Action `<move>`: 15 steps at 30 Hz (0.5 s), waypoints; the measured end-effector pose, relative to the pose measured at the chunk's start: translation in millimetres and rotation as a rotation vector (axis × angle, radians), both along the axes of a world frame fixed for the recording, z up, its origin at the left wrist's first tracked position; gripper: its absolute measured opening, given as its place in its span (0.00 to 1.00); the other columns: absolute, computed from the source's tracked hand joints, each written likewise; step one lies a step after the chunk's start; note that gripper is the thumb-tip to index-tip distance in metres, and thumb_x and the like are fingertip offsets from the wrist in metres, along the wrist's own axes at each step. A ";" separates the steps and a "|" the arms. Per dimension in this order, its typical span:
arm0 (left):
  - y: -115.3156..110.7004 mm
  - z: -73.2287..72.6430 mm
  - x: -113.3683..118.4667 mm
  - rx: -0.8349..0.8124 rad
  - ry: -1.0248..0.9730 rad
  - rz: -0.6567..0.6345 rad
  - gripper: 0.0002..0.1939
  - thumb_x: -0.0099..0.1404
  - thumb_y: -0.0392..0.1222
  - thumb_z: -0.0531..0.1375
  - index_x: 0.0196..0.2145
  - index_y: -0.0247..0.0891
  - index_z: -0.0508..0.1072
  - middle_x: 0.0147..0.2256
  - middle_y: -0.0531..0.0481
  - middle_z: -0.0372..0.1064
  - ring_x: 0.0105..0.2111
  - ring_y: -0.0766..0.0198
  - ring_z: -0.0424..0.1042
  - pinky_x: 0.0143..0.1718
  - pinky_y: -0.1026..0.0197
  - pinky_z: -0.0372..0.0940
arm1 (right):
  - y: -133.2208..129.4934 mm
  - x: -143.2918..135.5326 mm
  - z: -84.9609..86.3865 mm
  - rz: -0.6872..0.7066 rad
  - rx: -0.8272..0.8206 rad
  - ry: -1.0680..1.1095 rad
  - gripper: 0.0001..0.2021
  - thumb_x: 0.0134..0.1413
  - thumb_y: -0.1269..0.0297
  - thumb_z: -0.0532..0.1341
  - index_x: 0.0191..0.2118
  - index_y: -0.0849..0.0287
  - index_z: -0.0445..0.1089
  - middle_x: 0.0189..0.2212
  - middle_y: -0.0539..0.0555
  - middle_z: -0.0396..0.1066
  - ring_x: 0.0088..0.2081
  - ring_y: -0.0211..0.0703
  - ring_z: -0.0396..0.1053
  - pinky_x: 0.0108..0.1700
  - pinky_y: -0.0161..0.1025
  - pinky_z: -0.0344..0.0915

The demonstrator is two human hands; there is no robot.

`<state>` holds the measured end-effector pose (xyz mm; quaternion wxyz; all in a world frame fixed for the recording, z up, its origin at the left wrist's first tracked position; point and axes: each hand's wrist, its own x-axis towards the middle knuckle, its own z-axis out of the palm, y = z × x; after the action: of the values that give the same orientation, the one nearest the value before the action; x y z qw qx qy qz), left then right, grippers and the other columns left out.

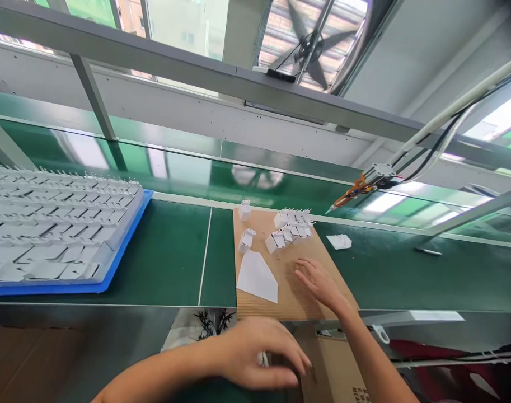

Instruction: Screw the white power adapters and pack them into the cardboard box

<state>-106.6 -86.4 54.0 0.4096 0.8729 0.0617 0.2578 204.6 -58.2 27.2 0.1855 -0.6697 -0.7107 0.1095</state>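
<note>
A person's right hand (320,282) rests open and flat on a brown cardboard sheet (291,302) laid across the green surface (171,252), fingers spread, its grip empty. A cluster of small white plug adapters (289,228) stands just beyond the fingertips, up and slightly left of the hand, the rows running diagonally across the sheet; two more adapters (245,239) sit apart to the left, above a folded white paper (257,277). The right hand is clearly the nearer to the cluster. The left hand (255,352) hovers low at the near edge, blurred, fingers curled over something white that cannot be made out, so whether that grip holds anything cannot be told. A blue tray (125,252) packed with white adapters lies well apart at far left, partly cut off by the frame
</note>
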 end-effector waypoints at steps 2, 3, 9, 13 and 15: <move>14.8 -19.8 -7.4 0.087 0.073 0.200 0.13 0.69 0.49 0.59 0.47 0.41 0.74 0.51 0.47 0.74 0.53 0.57 0.71 0.60 0.52 0.63 | -10.8 19.4 -26.6 -0.115 0.001 -0.067 0.29 0.60 0.44 0.51 0.53 0.63 0.71 0.58 0.70 0.66 0.62 0.68 0.61 0.63 0.69 0.55; 21.2 -30.5 -12.0 0.142 0.136 0.317 0.15 0.69 0.50 0.59 0.49 0.41 0.73 0.54 0.46 0.73 0.55 0.55 0.70 0.62 0.48 0.61 | -15.6 24.9 -38.9 -0.157 -0.005 -0.091 0.30 0.60 0.44 0.51 0.56 0.63 0.69 0.61 0.70 0.64 0.64 0.69 0.59 0.63 0.71 0.54; 38.6 -80.6 -37.9 0.417 0.425 0.612 0.30 0.68 0.56 0.58 0.62 0.39 0.63 0.64 0.42 0.60 0.64 0.47 0.60 0.64 0.39 0.56 | -30.5 23.7 -81.6 -0.269 -0.006 -0.165 0.29 0.65 0.47 0.46 0.66 0.53 0.59 0.69 0.58 0.52 0.71 0.60 0.47 0.67 0.70 0.45; 38.2 -91.3 -45.0 0.528 0.434 0.646 0.26 0.71 0.53 0.55 0.62 0.42 0.64 0.64 0.49 0.62 0.64 0.51 0.61 0.66 0.44 0.54 | -33.1 17.3 -87.9 -0.299 0.010 -0.204 0.29 0.66 0.47 0.46 0.67 0.51 0.57 0.70 0.56 0.50 0.71 0.57 0.46 0.68 0.67 0.44; 37.6 -93.0 -45.3 0.567 0.424 0.681 0.25 0.72 0.51 0.55 0.63 0.42 0.64 0.64 0.50 0.62 0.64 0.52 0.61 0.66 0.46 0.52 | -34.3 13.9 -89.7 -0.309 0.031 -0.248 0.28 0.66 0.48 0.46 0.67 0.51 0.56 0.70 0.56 0.50 0.71 0.56 0.47 0.68 0.66 0.46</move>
<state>-151.9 -48.8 -39.0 0.0269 0.9135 0.3529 0.2004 218.5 -92.5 -62.5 0.1211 -0.7761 -0.6186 -0.0145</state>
